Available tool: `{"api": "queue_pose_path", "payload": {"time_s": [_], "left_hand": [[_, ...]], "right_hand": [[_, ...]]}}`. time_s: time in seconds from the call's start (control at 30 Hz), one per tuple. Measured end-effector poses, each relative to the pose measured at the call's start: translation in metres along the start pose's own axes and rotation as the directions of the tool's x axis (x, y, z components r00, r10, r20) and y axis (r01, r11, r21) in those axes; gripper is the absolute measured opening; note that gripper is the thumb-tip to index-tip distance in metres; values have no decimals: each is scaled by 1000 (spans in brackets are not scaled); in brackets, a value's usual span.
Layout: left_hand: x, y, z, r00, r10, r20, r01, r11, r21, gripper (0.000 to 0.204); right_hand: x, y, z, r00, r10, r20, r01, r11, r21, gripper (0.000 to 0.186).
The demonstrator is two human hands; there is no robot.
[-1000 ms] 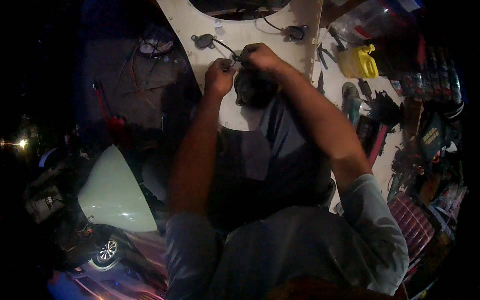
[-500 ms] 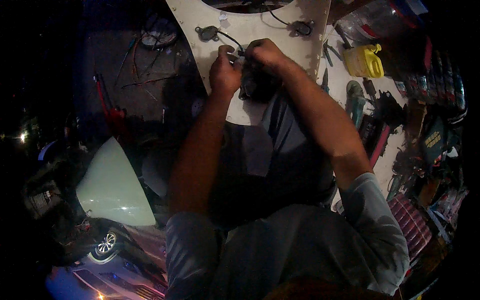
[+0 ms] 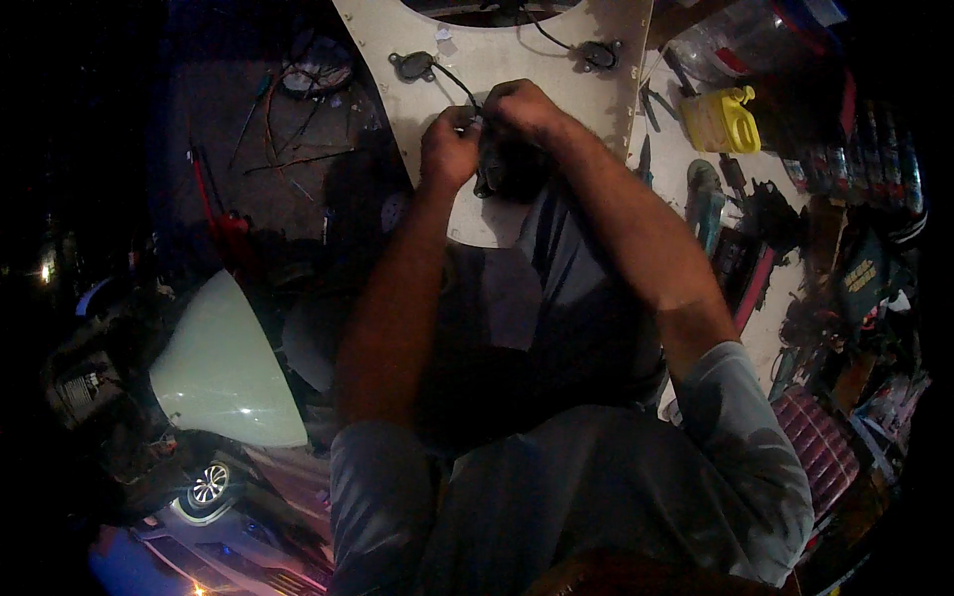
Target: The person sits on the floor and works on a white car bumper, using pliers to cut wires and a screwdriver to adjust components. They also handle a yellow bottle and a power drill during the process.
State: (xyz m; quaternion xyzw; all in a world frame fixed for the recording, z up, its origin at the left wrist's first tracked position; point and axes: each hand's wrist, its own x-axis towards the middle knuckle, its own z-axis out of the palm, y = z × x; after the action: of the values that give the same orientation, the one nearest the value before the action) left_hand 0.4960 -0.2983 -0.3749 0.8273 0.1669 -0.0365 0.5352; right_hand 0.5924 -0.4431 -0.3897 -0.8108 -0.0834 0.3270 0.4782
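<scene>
Both my hands meet over a pale panel [image 3: 402, 25] at the top of the view. A black cable [image 3: 456, 82] runs from a dark oval part with mounting ears [image 3: 412, 67] to my fingertips. My left hand [image 3: 452, 147] pinches at the cable's end, its fingers curled. Against it, my right hand [image 3: 524, 111] is closed around the same spot; the exact piece between the fingers is hidden. Just below them sits a dark unit [image 3: 492, 179], half in shadow. Another oval part [image 3: 597, 56] with its own cable [image 3: 548, 32] lies on the panel to the right.
On the right are a yellow jug [image 3: 735, 121], pliers [image 3: 652, 107], a teal power tool [image 3: 707, 204] and cluttered parts. A red tool [image 3: 231, 228] and loose wires [image 3: 270, 119] lie left. A pale curved panel [image 3: 229, 368] and a parked car [image 3: 224, 526] are lower left.
My left hand has drawn its thumb and fingers closer together and nearer my right hand. The right hand has shifted slightly left. The oval parts stay in place.
</scene>
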Motion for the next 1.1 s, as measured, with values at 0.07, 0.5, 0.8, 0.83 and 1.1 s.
{"api": "queue_pose_path", "payload": {"time_s": [0.07,0.5,0.8,0.83,1.1], "left_hand": [[5,-10,0,1000,-11,10,13,984,-179,22],[4,18,-15,888,-326,325,460,629,-627,32],[32,-27,7,991,-127,38,129,991,-45,29],[37,-34,4,998,-63,2,63,997,53,29],[32,-62,-12,991,-26,-134,19,998,-57,34]], "right_hand": [[0,-2,1,1000,-14,13,14,999,-39,32],[-18,-20,4,999,-4,34,-1,989,149,28],[-27,-21,6,900,-376,-220,319,913,-256,26],[-34,-35,2,929,-270,-254,298,952,77,24],[-8,-41,8,994,106,31,-110,923,368,22]]}}
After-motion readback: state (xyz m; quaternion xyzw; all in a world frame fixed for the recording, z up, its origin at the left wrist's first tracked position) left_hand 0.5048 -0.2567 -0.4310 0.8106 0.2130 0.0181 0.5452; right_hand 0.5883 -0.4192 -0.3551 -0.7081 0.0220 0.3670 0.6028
